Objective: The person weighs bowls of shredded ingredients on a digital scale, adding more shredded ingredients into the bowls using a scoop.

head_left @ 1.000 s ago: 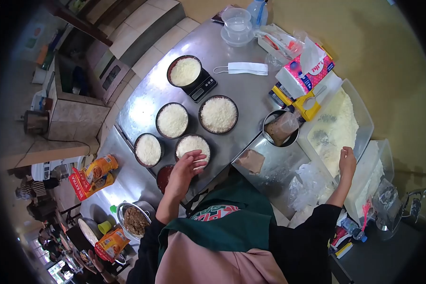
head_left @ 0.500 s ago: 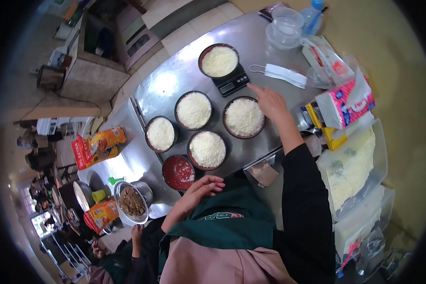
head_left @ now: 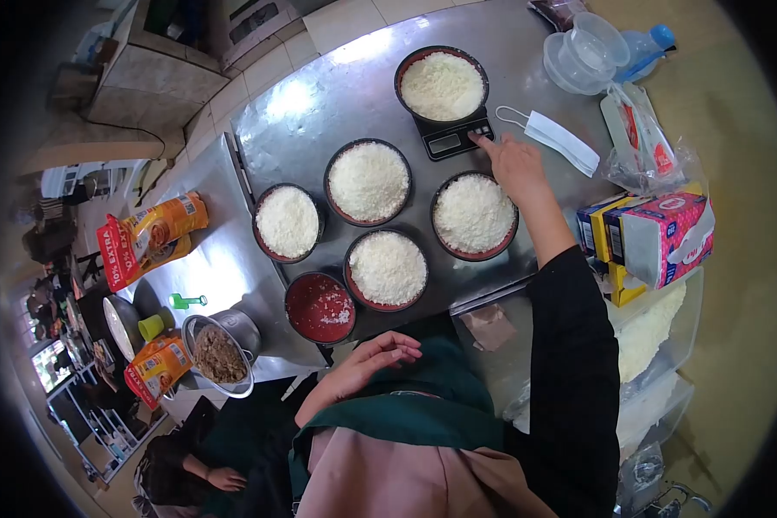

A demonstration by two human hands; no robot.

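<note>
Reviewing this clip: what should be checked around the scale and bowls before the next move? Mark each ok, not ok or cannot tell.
1. Bowl on the scale: ok, it sits there filled with white crumbs.
2. Right hand at the scale: ok, it reaches the front edge.
3. Scale actually being pressed: cannot tell from this angle.
4. Display reading: cannot tell, too small.
5. Left hand clear of the scale: ok, it is over by the apron.
6. Red bowl clean: not ok, white crumbs lie inside.
</note>
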